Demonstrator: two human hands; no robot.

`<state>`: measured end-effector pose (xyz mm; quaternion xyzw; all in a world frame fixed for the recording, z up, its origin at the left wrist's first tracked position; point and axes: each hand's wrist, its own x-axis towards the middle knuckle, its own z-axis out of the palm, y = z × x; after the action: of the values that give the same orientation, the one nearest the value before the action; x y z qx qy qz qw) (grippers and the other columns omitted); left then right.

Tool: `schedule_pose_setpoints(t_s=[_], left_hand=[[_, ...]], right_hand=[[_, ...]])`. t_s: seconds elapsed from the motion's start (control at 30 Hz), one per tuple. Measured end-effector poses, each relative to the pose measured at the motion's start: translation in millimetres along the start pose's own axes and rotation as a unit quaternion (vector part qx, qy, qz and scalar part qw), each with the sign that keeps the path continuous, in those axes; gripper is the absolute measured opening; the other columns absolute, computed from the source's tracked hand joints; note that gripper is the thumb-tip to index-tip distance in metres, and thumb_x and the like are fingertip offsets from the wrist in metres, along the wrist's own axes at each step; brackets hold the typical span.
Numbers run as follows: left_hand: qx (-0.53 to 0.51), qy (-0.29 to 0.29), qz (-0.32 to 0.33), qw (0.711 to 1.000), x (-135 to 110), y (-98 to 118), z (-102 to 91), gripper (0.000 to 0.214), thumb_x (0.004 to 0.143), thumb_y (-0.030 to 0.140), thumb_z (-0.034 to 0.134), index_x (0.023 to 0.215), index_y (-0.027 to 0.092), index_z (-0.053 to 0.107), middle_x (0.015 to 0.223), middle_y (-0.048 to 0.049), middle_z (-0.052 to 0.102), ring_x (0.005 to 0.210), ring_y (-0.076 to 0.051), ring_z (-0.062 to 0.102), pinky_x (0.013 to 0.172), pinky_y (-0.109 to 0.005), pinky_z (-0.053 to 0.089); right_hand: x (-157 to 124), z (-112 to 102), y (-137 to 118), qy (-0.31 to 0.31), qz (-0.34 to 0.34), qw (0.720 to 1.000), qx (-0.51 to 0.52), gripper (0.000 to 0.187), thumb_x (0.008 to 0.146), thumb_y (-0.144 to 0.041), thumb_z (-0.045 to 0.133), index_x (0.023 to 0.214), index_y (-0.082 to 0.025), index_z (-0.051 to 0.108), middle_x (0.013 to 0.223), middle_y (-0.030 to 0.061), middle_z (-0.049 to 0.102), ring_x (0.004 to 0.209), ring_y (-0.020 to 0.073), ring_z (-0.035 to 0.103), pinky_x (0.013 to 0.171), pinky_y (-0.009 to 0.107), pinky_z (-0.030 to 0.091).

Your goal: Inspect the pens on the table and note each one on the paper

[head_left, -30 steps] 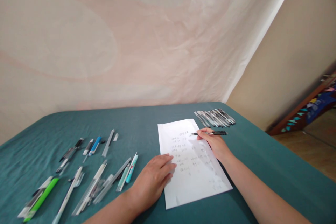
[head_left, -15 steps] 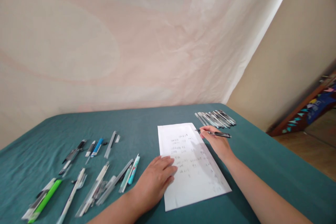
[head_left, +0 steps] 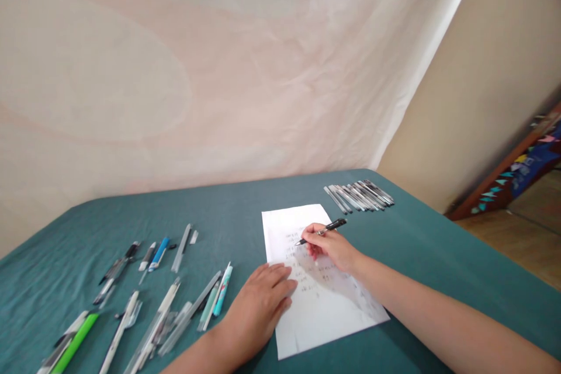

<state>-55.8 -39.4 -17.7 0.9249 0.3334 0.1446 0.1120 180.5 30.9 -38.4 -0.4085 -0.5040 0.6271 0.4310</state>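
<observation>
A white sheet of paper (head_left: 302, 324) with several lines of handwriting lies on the green cloth. My left hand (head_left: 260, 295) rests flat on its left edge, fingers stretched out and holding nothing. Over the upper middle of the sheet, my right hand (head_left: 331, 245) grips a black pen (head_left: 326, 227) in a writing hold. The pen's tip points down and left, at the written lines; whether it touches the paper I cannot tell. Part of the writing is hidden beneath the right hand.
Several pens lie side by side in a row (head_left: 359, 196) at the back right. To the left are scattered more pens, among them a green pen (head_left: 75, 343), a blue pen (head_left: 158, 254) and a turquoise pen (head_left: 222, 291). A pale patterned sheet (head_left: 245, 82) hangs behind the table.
My right hand, with the black pen, has moved left from the paper's right edge onto its written lines. My left hand stays in place on the sheet.
</observation>
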Motion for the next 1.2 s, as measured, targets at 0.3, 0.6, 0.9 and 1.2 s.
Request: schedule_pose_setpoints(t_s=[0.3, 0.6, 0.9, 1.2], left_hand=[[-0.011, 0.008, -0.003, 1.0, 3, 1, -2.4, 0.031, 0.088, 0.016, 0.049, 0.116, 0.025, 0.057, 0.126, -0.0063, 0.057, 0.118, -0.023, 0.05, 0.103, -0.045, 0.037], [-0.008, 0.006, 0.0, 1.0, 3, 1, -3.3, 0.032, 0.088, 0.015, 0.048, 0.117, 0.025, 0.057, 0.126, -0.0064, 0.057, 0.118, -0.024, 0.049, 0.103, -0.045, 0.037], [-0.007, 0.015, 0.008, 1.0, 3, -1, -1.0, 0.032, 0.088, 0.015, 0.048, 0.117, 0.026, 0.057, 0.126, -0.0065, 0.057, 0.118, -0.023, 0.05, 0.102, -0.045, 0.038], [-0.005, 0.013, 0.004, 1.0, 3, -2, -0.5, 0.031, 0.088, 0.015, 0.049, 0.116, 0.025, 0.058, 0.126, -0.006, 0.057, 0.117, -0.023, 0.051, 0.102, -0.046, 0.038]], right_hand=[[0, -57, 3, 0.134, -0.04, 0.989, -0.051, 0.03, 0.076, -0.048, 0.063, 0.084, -0.02, 0.06, 0.065, -0.0015, 0.058, 0.056, 0.0119, 0.054, 0.047, 0.022, 0.041], [-8, -29, -15, 0.054, -0.039, 0.994, -0.082, 0.026, 0.081, -0.041, 0.06, 0.095, -0.02, 0.06, 0.081, 0.004, 0.064, 0.073, 0.0169, 0.061, 0.054, 0.025, 0.046], [-7, -36, 8, 0.135, -0.026, 0.979, -0.149, 0.014, 0.075, -0.033, 0.059, 0.08, -0.02, 0.057, 0.055, -0.0058, 0.049, 0.043, 0.007, 0.04, 0.039, 0.018, 0.027], [-10, -29, 4, 0.165, -0.081, 0.941, -0.284, 0.011, 0.075, -0.03, 0.056, 0.072, -0.02, 0.059, 0.055, -0.0041, 0.049, 0.049, 0.0104, 0.042, 0.046, 0.022, 0.031]])
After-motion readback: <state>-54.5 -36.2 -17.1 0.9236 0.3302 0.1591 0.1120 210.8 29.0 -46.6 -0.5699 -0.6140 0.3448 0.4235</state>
